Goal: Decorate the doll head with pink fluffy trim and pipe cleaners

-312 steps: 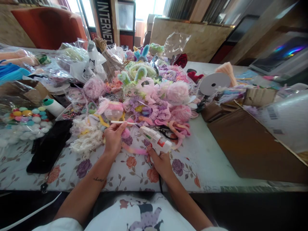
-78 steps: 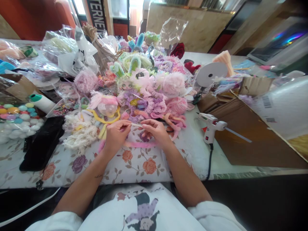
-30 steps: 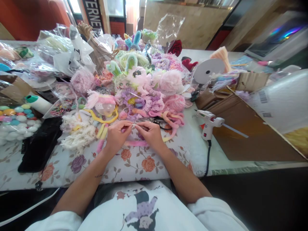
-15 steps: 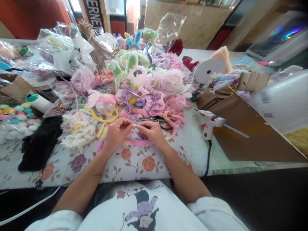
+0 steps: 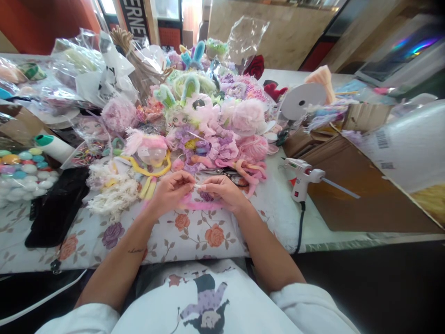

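My left hand [image 5: 174,189] and my right hand [image 5: 222,189] face each other over the floral cloth, fingertips pinched. Between them is a small, thin whitish piece [image 5: 198,185], mostly hidden by the fingers and too small to name. A pink fuzzy strip [image 5: 201,205] lies on the cloth below the hands. Just beyond my right hand rest black-handled scissors [image 5: 238,177], partly covered by a pink and peach fuzzy strip [image 5: 251,174]. Yellow fuzzy strips [image 5: 149,188] lie beside my left hand.
A white glue gun [image 5: 301,176] with its cord stands at right by a cardboard box [image 5: 368,195]. Heaped beyond the hands are yarn, scrunchies and a doll [image 5: 179,119]. At left lie a black phone-like slab [image 5: 57,208] and a bag of pompoms [image 5: 28,174].
The fingertips have drawn slightly apart, showing a little more of the whitish piece. My right hand has turned and shifted slightly right; both hands stay pinched.
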